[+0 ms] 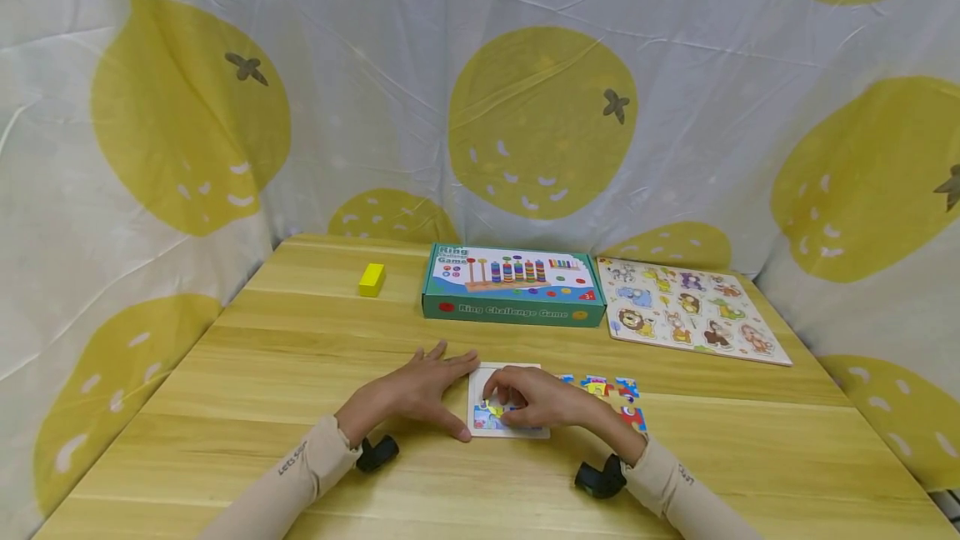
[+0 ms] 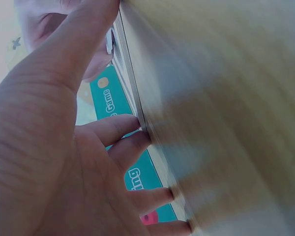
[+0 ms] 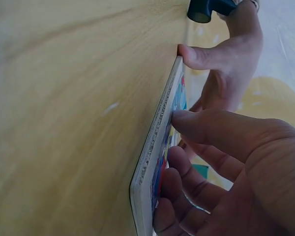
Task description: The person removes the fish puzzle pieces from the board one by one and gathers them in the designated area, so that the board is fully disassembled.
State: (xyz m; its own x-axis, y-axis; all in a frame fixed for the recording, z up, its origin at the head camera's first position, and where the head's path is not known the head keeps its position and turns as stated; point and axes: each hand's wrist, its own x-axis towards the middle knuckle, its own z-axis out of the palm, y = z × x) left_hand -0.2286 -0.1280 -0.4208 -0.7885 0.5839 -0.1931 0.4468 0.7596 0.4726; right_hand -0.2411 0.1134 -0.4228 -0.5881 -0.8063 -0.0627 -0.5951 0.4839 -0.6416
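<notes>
A small jigsaw puzzle tray (image 1: 517,433) with a pale raised rim lies flat on the table, with colourful pieces along its lower part. My left hand (image 1: 422,386) spreads along its left side, the thumb at the near corner and a fingertip at the far corner. Over the tray bends my right hand (image 1: 543,398), thumb and index finger around a yellow-printed puzzle piece (image 1: 494,408) at the tray surface. Its other curled fingers (image 3: 171,184) rest low over the picture and hide part of it. More puzzle pieces (image 1: 628,388) lie right of the tray, partly behind the right wrist.
A green Ring Challenge Game box (image 1: 513,312) stands at the back of the wooden table (image 1: 300,365). To its right lies an animal peg board (image 1: 701,307), and to its left a yellow block (image 1: 372,280). A lemon-print curtain (image 1: 360,107) hangs behind.
</notes>
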